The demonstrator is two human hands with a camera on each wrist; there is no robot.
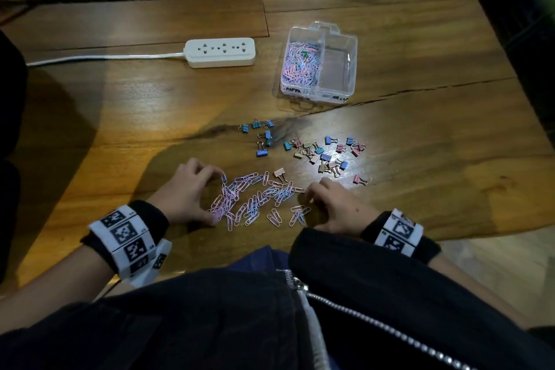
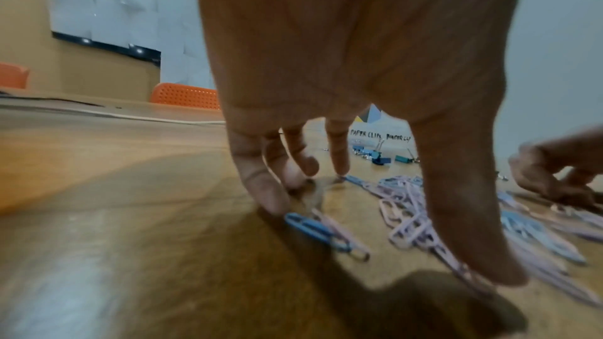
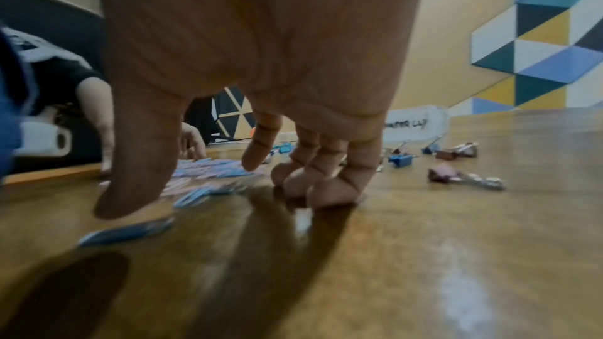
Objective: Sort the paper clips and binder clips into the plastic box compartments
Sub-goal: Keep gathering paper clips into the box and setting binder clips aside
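Observation:
A loose pile of pink, lilac and blue paper clips (image 1: 255, 198) lies on the wooden table (image 1: 120, 129) in front of me. My left hand (image 1: 218, 198) arches over the pile's left side, thumb and fingertips (image 2: 270, 205) touching clips and table. My right hand (image 1: 310, 200) sits at the pile's right edge, index and thumb out, the other fingers (image 3: 326, 190) bent onto the wood. Neither hand holds anything. Binder clips (image 1: 324, 156) lie scattered beyond the pile, with a blue group (image 1: 261, 135) to their left. The clear plastic box (image 1: 351, 48) stands farther back; its left compartment holds paper clips, its right one is bare.
A white power strip (image 1: 220, 52) with its cable lies at the back left of the box. A dark crack (image 1: 420, 90) runs across the wood in front of the box. The table's edge curves past on the right (image 1: 510, 228). My dark jacket (image 1: 270, 324) fills the bottom.

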